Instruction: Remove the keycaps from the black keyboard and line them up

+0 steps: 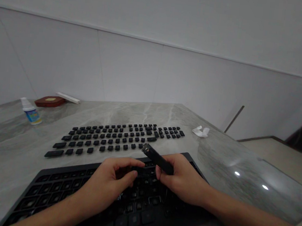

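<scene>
A black keyboard frame (51, 185) with its keycaps taken off lies at the table's near edge. My left hand (110, 188) hovers over its middle, fingers curled and thumb pinched against them on a small dark piece I cannot make out. My right hand (181, 179) grips a long black bar-shaped keycap (159, 159), tilted up to the left. Beyond the frame, several loose black keycaps (115, 140) are laid out in rows on the table in the keyboard's layout.
The grey marble table (5, 162) also carries a small white bottle with a blue label (31, 111), a reddish-brown flat box (50, 101) with a white strip beside it, and a crumpled white tissue (201, 131). White tiled walls stand behind.
</scene>
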### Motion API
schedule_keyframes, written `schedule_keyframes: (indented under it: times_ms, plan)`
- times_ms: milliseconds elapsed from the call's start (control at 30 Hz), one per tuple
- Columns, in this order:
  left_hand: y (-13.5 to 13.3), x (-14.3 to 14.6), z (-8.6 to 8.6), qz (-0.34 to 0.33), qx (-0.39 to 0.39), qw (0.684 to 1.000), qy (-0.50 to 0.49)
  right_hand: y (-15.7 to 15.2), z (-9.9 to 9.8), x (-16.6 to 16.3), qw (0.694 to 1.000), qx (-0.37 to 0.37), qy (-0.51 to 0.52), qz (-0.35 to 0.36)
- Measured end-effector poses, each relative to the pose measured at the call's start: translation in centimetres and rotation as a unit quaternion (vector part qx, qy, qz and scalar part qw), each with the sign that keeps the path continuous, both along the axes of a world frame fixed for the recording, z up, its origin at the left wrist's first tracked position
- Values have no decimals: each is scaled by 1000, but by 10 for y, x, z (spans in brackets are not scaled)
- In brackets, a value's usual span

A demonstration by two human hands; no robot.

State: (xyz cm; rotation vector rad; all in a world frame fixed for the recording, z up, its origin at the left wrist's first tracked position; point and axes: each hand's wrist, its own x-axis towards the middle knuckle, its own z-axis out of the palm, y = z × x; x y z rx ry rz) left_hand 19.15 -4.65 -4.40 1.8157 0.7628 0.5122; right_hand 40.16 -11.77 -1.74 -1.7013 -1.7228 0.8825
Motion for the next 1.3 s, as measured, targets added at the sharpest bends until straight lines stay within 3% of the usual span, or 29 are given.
schedule_keyframes:
  times_ms: [400, 667, 1300]
  plan:
    - [0, 0, 2, -9, 11, 1000, -11, 1, -2, -3, 999, 20, -15, 23]
    - [0, 2, 5, -16, 4, 1000, -15, -2, -8, -7, 997, 63, 47, 19]
    - [0, 5, 10, -35, 12, 999, -24, -4, -8, -13, 995, 84, 14, 43]
